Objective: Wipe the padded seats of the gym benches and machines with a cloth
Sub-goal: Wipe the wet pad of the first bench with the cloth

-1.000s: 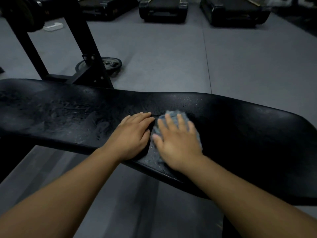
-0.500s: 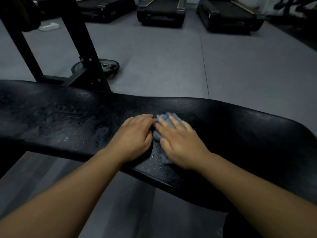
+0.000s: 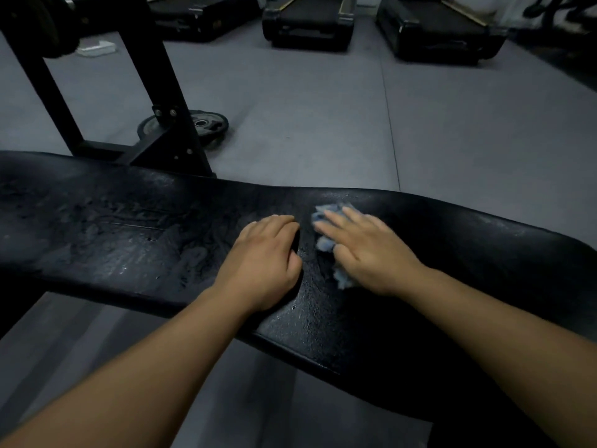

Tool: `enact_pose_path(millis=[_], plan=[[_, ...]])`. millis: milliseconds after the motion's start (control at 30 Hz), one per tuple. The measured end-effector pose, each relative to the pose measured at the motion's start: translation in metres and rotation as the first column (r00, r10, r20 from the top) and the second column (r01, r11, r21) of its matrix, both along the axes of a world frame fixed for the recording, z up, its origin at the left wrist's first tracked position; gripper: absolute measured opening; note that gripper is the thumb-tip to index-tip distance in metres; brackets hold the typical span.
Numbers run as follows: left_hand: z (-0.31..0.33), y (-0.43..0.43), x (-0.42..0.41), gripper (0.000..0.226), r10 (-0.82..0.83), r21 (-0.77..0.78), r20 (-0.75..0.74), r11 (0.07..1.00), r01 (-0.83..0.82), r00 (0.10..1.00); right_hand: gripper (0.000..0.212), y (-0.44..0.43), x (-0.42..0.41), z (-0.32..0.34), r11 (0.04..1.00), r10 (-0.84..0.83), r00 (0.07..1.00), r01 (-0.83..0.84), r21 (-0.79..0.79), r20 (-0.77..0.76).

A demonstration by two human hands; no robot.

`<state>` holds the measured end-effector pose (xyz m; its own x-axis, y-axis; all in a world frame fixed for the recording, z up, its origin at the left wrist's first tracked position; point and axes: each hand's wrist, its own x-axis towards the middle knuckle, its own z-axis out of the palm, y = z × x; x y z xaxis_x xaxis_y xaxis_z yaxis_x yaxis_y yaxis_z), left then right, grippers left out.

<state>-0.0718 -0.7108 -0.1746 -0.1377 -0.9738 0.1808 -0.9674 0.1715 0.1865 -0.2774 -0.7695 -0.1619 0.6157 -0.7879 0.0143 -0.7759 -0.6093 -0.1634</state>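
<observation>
Cloth (image 3: pixel 326 244) soft, limp (bunches easily); right hand (image 3: pixel 371 253) presses it flat-palmed. Left hand (image 3: pixel 268 263) empty, just beside, braces bench pad (image 3: pixel 129 240).

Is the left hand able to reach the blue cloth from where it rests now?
Probably yes. The left hand lies flat on the black padded bench seat, beside the crumpled blue cloth under the right hand, with only bare pad between them.

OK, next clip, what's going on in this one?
A person is wiping a black padded bench in a gym. The right hand presses a blue-grey cloth flat against the pad, while the left hand rests bare on the pad just beside it. A weight plate lies on the floor behind, with treadmills further back.
</observation>
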Motion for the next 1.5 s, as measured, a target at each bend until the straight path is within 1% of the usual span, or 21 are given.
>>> enact_pose_path(millis=[100,167,200,267,367,400,467,533,600,733,800,867,967,1000,1067,1133,1167,1267,1367,1400,1500], plan=[[0.0,0.001,-0.001,0.064,0.019,0.005,-0.008,1.0,-0.019,1.0,0.056,-0.055,0.005,-0.002,0.974,-0.225,0.972,0.225,-0.009,-0.071],[0.001,0.001,-0.001,0.063,0.039,0.002,-0.025,0.999,-0.039,0.999,0.05,-0.068,0.036,0.001,0.955,-0.294,0.952,0.296,0.014,-0.085],[0.001,0.001,-0.001,0.062,0.051,-0.003,-0.034,0.999,-0.051,0.998,0.05,-0.062,0.053,0.0,0.962,-0.269,0.96,0.271,0.018,-0.082],[0.001,0.001,0.0,0.061,0.062,-0.02,-0.043,0.998,-0.063,0.997,0.054,-0.029,0.069,-0.001,0.992,-0.121,0.991,0.122,0.014,-0.064],[0.0,0.001,0.001,0.065,0.069,-0.044,-0.048,0.996,-0.071,0.996,0.072,0.022,0.034,0.0,0.998,0.064,0.998,-0.064,-0.019,-0.021],[0.0,0.001,0.001,0.067,0.079,-0.041,-0.047,0.996,-0.081,0.996,0.074,0.023,0.018,0.0,0.998,0.063,0.998,-0.064,-0.021,-0.025],[0.0,0.002,-0.001,0.071,0.095,-0.02,-0.032,0.995,-0.096,0.995,0.067,-0.001,0.0,-0.001,0.999,-0.036,0.997,0.035,-0.012,-0.062],[0.001,0.002,-0.001,0.076,0.102,-0.005,-0.027,0.995,-0.102,0.994,0.057,-0.026,0.014,0.001,0.985,-0.171,0.982,0.171,0.002,-0.076],[0.002,0.003,-0.001,0.077,0.096,0.004,-0.023,0.995,-0.096,0.995,0.055,-0.021,0.041,0.002,0.974,-0.228,0.971,0.228,-0.009,-0.066],[0.004,0.001,0.006,0.068,0.052,0.061,-0.025,0.997,-0.05,0.998,0.066,0.056,0.027,0.0,0.998,0.063,0.998,-0.064,-0.031,-0.021],[0.006,0.0,0.013,0.069,0.013,0.095,-0.019,0.995,-0.011,1.0,0.072,0.073,-0.002,0.001,0.992,0.128,0.991,-0.127,0.014,-0.028],[0.008,0.002,0.017,0.069,-0.002,0.106,-0.01,0.994,0.003,1.0,0.076,0.055,-0.016,0.0,0.999,0.037,0.997,-0.035,0.031,-0.062],[0.01,0.005,0.016,0.068,0.0,0.106,-0.009,0.994,0.001,1.0,0.068,0.037,0.017,0.001,0.981,-0.191,0.98,0.192,0.01,-0.062],[0.01,0.005,0.016,0.067,-0.002,0.109,-0.016,0.994,0.004,1.0,0.067,0.046,0.033,0.0,0.98,-0.2,0.978,0.201,0.007,-0.055],[0.012,0.006,0.018,0.067,-0.002,0.125,-0.031,0.992,0.006,1.0,0.069,0.085,0.047,-0.001,0.998,-0.063,0.998,0.063,0.017,-0.008],[0.013,0.005,0.025,0.064,-0.001,0.123,-0.026,0.992,0.005,1.0,0.066,0.124,0.031,-0.003,0.998,0.061,0.998,-0.061,0.024,0.018],[0.014,0.005,0.03,0.063,-0.001,0.117,-0.023,0.993,0.004,1.0,0.064,0.132,0.018,-0.003,0.997,0.073,0.997,-0.073,0.027,0.008],[0.012,0.005,0.038,0.06,-0.003,0.107,-0.026,0.994,0.005,1.0,0.07,0.104,-0.009,-0.003,0.996,-0.087,0.995,0.087,-0.004,-0.042],[0.012,0.008,0.035,0.06,0.007,0.099,-0.026,0.995,-0.005,1.0,0.068,0.071,0.029,0.001,0.963,-0.265,0.963,0.267,0.03,-0.051],[0.012,0.01,0.035,0.061,0.012,0.101,-0.027,0.995,-0.009,1.0,0.066,0.074,0.046,-0.001,0.962,-0.269,0.962,0.27,0.028,-0.045],[0.011,0.011,0.038,0.06,-0.002,0.102,-0.029,0.995,0.005,1.0,0.065,0.121,0.058,-0.002,0.995,-0.099,0.995,0.099,0.0,-0.009]])
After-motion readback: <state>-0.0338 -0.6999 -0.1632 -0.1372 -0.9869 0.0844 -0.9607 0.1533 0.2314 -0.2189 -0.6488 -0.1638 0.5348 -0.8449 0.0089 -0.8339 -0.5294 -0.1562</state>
